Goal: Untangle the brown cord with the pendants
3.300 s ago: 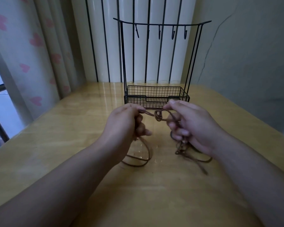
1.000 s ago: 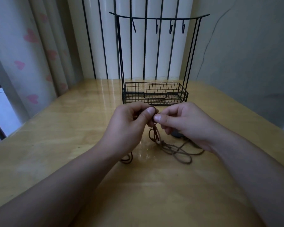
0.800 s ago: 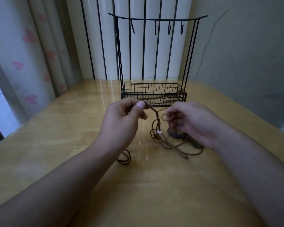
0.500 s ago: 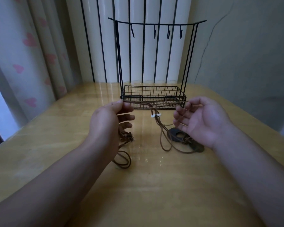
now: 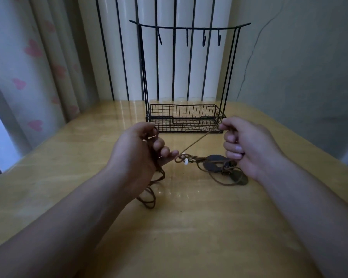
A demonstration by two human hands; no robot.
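The brown cord (image 5: 199,140) runs taut from my right hand (image 5: 247,145) down to a small knot with a white bead (image 5: 186,161) between my hands. My left hand (image 5: 138,151) is closed around a bundle of the same cord, whose twisted loops hang down onto the table (image 5: 149,195). Two dark flat pendants (image 5: 213,162) lie on the table just left of and below my right hand, with cord looped around them. My right hand pinches the strand near the basket's front right corner.
A black wire rack (image 5: 186,119) with a mesh basket and several hooks on its top bar stands just beyond my hands. The wooden table (image 5: 179,237) ends at a curtain on the left and a wall on the right.
My hands have drawn apart and closed on the cord. The strand is now pulled taut up to the right, and the beaded knot has dropped lower, close to the pendants.
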